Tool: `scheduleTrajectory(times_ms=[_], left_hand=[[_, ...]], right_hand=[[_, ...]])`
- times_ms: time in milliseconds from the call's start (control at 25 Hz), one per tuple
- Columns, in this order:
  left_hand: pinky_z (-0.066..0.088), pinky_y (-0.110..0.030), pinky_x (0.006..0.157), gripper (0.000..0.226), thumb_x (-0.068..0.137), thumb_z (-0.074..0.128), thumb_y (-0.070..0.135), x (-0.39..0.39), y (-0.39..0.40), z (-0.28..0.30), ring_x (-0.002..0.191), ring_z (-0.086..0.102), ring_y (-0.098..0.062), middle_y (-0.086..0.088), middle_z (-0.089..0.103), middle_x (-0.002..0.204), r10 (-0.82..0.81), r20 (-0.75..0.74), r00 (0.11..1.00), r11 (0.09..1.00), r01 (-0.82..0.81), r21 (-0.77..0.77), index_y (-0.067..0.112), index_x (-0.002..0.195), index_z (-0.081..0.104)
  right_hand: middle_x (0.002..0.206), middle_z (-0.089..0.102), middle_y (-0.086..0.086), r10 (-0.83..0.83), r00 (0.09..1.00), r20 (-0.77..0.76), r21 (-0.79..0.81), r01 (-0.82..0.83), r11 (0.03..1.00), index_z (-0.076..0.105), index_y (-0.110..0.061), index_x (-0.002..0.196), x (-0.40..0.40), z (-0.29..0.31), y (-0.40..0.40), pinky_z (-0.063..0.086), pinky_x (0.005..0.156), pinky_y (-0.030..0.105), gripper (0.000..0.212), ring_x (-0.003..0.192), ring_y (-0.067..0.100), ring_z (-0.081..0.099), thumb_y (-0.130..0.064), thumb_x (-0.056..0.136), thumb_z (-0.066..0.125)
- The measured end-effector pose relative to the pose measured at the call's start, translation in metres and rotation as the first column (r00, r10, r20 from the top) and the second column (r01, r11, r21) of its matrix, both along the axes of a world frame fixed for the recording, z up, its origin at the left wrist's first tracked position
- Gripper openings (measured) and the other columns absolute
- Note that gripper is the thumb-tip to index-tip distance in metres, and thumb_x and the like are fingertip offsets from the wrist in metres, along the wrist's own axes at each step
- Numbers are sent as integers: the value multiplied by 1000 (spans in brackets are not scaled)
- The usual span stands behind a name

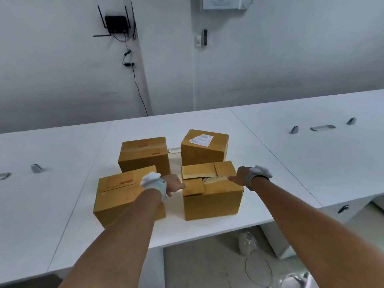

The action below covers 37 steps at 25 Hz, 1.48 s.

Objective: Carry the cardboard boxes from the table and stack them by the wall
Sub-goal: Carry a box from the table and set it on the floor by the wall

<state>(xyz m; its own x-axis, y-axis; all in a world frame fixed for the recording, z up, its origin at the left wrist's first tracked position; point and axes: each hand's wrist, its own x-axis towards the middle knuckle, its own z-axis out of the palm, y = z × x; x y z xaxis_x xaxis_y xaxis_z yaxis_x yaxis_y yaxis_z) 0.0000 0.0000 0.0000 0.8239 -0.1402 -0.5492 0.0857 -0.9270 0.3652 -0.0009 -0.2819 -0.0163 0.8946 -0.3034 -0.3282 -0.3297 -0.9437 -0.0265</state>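
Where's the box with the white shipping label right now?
The labelled box sits on the table, far right of the four, right behind the box with loose flaps that both hands are reaching for.

Both hands apparently flank the near-right box.

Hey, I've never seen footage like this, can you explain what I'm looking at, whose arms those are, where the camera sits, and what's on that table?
There is one picture, taken by a wide-angle camera worn on a person's head, looking forward and down. The two bare arms are that person's own. Each wrist carries a light grey strap.

On the white table stand four brown cardboard boxes. The far right box bears a white label.

The left hand and right hand reach toward the near right box, whose top flaps look partly loose. Neither hand grips anything yet. A black router hangs on the wall.
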Motion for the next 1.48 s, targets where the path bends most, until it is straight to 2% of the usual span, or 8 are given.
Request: scheduleTrajectory(times_ms=[80,240,480,600,680,1160,1360,1480], left_hand=[[52,-32,89,64,95,48,57,11,-11,-19,103,65,-24,-8,59,135,78,13,997,997,-78,13,16,144,43],[52,-48,99,77,88,48,66,21,-24,-60,125,53,-31,-7,48,147,316,-67,947,942,-321,-102,24,150,30],[54,-55,95,72,85,56,64,24,-43,-96,123,54,-35,-8,50,141,607,-342,718,634,-696,-337,21,141,40],[55,-57,93,65,87,63,57,28,-45,-104,123,53,-38,-9,50,137,649,-436,623,479,-780,-403,21,137,45],[55,-56,94,65,87,66,52,32,-46,-107,126,50,-39,-10,49,139,668,-434,605,447,-792,-416,18,138,45],[57,-56,89,67,78,72,54,37,-23,-110,118,56,-36,-9,57,132,635,-380,673,486,-730,-481,16,131,56],[61,-53,81,61,75,72,58,43,-23,-91,111,60,-36,-8,60,124,572,-286,769,596,-629,-499,17,120,61],[61,-54,81,54,78,71,56,44,-32,-86,112,59,-37,-9,59,124,511,-260,819,651,-566,-505,18,114,60]], right_hand=[[44,62,6,-48,998,-32,88,50,995,63,-11,86,16,-15,-11,46,53,26,66,46,20,62,-75,83,44],[94,66,11,-127,991,-50,257,136,957,54,-10,125,35,-47,-22,42,43,24,71,54,20,61,-70,86,50],[138,54,17,-179,961,-211,575,270,772,38,-9,145,53,-87,-38,61,76,50,83,110,41,60,-67,88,49],[143,50,15,-221,954,-204,647,301,701,34,-12,148,56,-95,-38,60,78,50,90,120,42,56,-70,83,54],[142,51,14,-240,953,-187,663,302,685,35,-12,147,56,-98,-35,59,78,48,91,120,41,55,-71,80,56],[133,56,13,-348,921,-173,653,372,660,41,-11,142,28,-72,-11,64,67,49,79,92,35,60,-63,85,59],[135,57,14,-425,895,-135,664,400,632,42,-10,143,13,-52,-10,61,80,50,81,106,37,61,-64,85,58],[133,57,13,-486,865,-126,677,433,595,42,-12,142,-7,-48,-17,63,74,48,79,107,38,63,-64,85,58]])
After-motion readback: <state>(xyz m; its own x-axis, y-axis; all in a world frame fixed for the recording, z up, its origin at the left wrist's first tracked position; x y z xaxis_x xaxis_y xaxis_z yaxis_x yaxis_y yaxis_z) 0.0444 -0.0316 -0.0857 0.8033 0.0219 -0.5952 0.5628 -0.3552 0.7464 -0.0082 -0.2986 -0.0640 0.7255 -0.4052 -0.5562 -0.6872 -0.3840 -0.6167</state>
